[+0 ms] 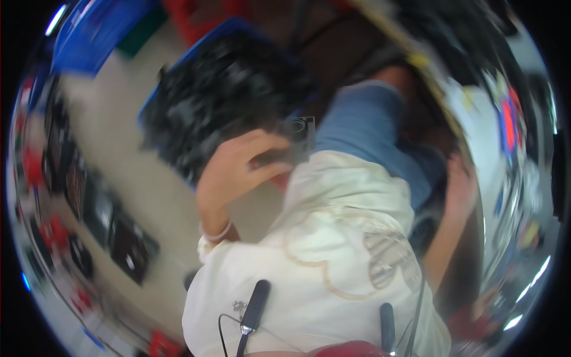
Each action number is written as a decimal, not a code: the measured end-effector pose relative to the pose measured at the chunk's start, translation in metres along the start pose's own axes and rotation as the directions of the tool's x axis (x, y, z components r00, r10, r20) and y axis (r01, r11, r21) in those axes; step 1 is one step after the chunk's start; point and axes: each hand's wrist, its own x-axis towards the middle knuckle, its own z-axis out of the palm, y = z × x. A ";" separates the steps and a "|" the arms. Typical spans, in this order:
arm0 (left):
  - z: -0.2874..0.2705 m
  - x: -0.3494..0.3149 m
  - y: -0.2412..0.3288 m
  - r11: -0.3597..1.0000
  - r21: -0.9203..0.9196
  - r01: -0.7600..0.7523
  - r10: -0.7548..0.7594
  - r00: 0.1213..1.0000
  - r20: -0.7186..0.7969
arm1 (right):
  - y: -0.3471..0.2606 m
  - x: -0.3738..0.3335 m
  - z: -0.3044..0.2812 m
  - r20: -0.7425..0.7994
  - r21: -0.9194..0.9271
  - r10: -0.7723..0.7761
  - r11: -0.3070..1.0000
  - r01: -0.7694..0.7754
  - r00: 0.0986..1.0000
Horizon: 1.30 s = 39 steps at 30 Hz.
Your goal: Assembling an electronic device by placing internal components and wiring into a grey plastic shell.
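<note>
My left hand (241, 169) is raised in front of a blue bin (144, 107). Its fingers are bent, with a gap between thumb and forefinger, and I see nothing clearly held there. Many black parts (220, 89), blurred by motion, are heaped in the bin. Just past the fingertips is a dark, square-edged part with a ring shape (304, 130); whether the hand touches it, I cannot tell. My right hand (461, 184) is by the table edge at the right, its fingers smeared and partly lost against the edge.
A table (476, 125) with a yellowish edge curves along my right side. Dark flat panels (132, 250) lie on the pale floor (172, 223) at left. Another blue bin (98, 35) stands at the far left, near something red (202, 15). My denim-covered legs (363, 122) are between bin and table.
</note>
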 end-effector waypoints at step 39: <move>0.285 0.291 0.236 0.224 -0.849 0.479 -0.071 0.877 0.476 | -0.230 0.096 -0.097 0.337 -0.892 -0.695 -0.020 0.451 0.635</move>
